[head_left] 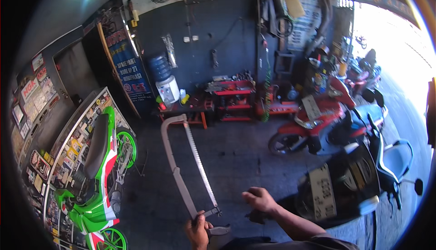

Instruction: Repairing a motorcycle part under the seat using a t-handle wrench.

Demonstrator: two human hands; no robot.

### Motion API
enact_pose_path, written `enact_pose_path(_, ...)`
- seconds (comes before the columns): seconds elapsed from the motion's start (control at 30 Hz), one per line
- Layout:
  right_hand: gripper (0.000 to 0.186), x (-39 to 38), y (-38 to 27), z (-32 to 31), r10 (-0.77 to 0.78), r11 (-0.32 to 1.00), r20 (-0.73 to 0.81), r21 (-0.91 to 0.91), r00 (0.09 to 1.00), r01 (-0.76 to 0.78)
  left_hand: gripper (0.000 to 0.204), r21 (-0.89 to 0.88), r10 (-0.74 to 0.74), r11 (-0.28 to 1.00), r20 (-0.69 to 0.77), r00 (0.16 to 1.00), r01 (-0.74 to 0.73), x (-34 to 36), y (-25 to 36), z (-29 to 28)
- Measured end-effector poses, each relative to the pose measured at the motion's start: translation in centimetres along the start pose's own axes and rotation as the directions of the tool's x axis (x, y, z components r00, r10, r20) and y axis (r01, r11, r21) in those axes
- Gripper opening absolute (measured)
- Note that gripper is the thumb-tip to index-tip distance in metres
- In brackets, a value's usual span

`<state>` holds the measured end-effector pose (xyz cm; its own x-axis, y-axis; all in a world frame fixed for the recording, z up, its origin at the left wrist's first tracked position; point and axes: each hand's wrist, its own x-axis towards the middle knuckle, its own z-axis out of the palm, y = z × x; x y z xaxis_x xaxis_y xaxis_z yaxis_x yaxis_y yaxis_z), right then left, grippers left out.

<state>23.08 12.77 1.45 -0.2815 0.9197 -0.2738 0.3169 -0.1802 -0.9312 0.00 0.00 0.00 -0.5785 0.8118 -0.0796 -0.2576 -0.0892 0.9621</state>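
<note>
At the lower middle my left hand (198,232) is closed around the lower end of a grey bow saw (175,170). The saw stands nearly upright, its curved frame on the left and its long toothed blade (198,159) on the right. Below the blade's lower end, the saw's grey handle (220,230) sticks out to the right of my fingers. My right hand (260,200) is raised to the right of the saw, apart from it, with the fingers curled in. Whatever those fingers may hold is hidden; a dark shape shows just beneath them.
A green motorbike (103,168) stands at left beside a glass display case (68,136). At right are a black scooter (340,186), close to my right arm, and a red scooter (318,122). Along the back wall are a water dispenser (168,90) and a red tool rack (231,96).
</note>
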Motion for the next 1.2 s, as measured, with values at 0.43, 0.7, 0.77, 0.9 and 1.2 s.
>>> enact_pose_path(0.43, 0.036, 23.3, 24.4, -4.6, 0.600, 0.767, -0.534, 0.174, 0.595, -0.617, 0.019, 0.026, -0.116, 0.992, 0.539, 0.834, 0.121, 42.8, 0.8, 20.9)
enact_pose_path(0.7, 0.025, 42.8, 5.0, -11.7, 0.063, 0.988, -0.815, -0.032, 0.576, -0.154, 0.024, 0.150, -0.055, 0.986, 0.688, 0.723, -0.069, 57.7, -6.9, 41.2)
enact_pose_path(0.77, 0.029, 50.8, -2.7, -16.6, 0.015, 1.000, -0.820, 0.009, 0.572, -0.014, 0.025, 0.247, -0.072, 0.957, 0.708, 0.702, -0.150, 59.6, -8.4, 47.0)
enact_pose_path(0.9, 0.041, 62.3, -16.5, -25.7, -0.255, 0.960, -0.757, -0.127, 0.601, 0.248, 0.025, 0.359, 0.047, 0.819, 0.735, 0.676, -0.448, 63.7, -9.9, 57.0)
enact_pose_path(1.2, 0.050, 79.2, -19.5, -42.5, -0.423, 0.783, -0.659, 0.079, 0.621, 0.617, 0.029, 0.043, 0.209, 0.859, 0.881, 0.425, -0.510, 76.0, -21.7, 76.9)
